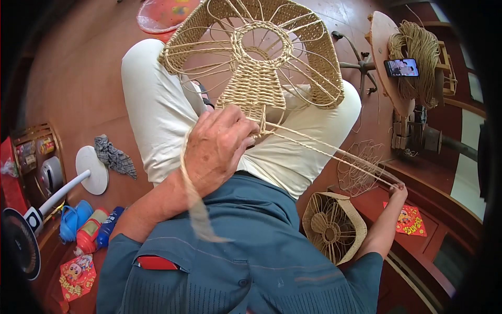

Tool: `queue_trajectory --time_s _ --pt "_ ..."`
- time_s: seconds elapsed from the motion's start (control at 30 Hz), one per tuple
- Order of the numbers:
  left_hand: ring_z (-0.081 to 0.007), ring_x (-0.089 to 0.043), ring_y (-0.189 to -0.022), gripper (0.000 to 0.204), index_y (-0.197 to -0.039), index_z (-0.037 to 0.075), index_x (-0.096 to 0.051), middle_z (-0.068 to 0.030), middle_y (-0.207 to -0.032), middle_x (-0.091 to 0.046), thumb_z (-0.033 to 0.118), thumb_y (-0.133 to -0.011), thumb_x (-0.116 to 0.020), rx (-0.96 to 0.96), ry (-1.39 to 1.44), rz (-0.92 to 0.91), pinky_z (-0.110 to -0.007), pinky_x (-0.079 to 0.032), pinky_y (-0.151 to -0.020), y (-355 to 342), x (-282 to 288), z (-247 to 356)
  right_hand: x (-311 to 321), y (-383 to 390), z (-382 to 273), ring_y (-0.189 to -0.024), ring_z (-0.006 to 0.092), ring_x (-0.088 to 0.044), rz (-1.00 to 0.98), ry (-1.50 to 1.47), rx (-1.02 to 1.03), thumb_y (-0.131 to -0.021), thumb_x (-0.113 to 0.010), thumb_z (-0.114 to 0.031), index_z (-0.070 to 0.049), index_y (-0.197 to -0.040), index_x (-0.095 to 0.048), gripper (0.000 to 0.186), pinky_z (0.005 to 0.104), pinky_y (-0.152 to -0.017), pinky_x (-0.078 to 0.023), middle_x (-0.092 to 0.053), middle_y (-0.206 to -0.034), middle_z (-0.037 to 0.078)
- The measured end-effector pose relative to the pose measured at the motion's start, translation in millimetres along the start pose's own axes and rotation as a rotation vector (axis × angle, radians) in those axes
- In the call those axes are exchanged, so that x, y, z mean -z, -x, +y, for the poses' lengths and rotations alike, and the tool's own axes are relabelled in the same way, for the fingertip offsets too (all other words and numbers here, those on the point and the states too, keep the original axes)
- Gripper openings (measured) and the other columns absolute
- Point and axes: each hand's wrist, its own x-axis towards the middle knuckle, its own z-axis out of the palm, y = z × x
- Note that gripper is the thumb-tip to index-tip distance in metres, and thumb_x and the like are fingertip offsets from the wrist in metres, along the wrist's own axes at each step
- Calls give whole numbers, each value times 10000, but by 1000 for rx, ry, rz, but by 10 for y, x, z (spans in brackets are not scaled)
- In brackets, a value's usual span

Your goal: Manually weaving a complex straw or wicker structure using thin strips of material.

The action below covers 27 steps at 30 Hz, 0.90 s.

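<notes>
Brown floor: fan (pixel 78 178), finished basket (pixel 334 226) nearby. Left hand (pixel 218 149) grips woven frame (pixel 256 57); right hand (pixel 397 192) pinches taut strand (pixel 329 149).

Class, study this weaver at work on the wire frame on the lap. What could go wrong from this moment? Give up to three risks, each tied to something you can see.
1. The right hand pulls the cord strands taut at arm's length; a slip could slacken the woven section.
2. The left hand alone steadies the wire frame on the lap; it might tilt or slide.
3. Loose fibre trailing over the left wrist could snag.
</notes>
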Motion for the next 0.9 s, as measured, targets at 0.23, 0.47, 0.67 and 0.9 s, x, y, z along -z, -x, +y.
queue_trajectory --time_s 0.23,0.47,0.67,0.9 --pt "-291 -649 -990 217 -1125 88 -745 -78 -1040 -656 66 -911 -770 7 18 14 -421 -478 -870 -12 14 21 303 -249 -261 -681 189 -599 98 309 365 -994 -667 -89 -42 -1111 -652 127 335 -580 -491 -627 -844 42" --pt "-284 -661 -945 233 -1118 80 -757 -69 -1014 -670 55 -891 -800 20 2 4 -407 -490 -833 -11 37 35 -1209 2427 972 -1093 181 -705 -881 925 1155 -1014 -690 -26 29 -1402 -661 393 328 -969 -570 -708 -1331 116" --pt "-280 -678 -941 249 -1119 79 -771 -71 -1019 -689 43 -878 -821 9 -33 -10 -397 -497 -839 -64 40 74 -1507 5205 2172 -845 287 -712 -1485 1112 1121 -993 -771 -194 -99 -1192 -751 222 408 -784 -587 -753 -1132 103" --pt "-273 -673 -933 244 -1113 78 -773 -70 -1017 -684 46 -876 -823 41 -18 -6 -398 -495 -840 -38 28 53 -1654 4574 2030 -935 334 -740 -1261 986 1175 -1037 -659 -60 -19 -1070 -747 103 381 -813 -581 -761 -1013 135"
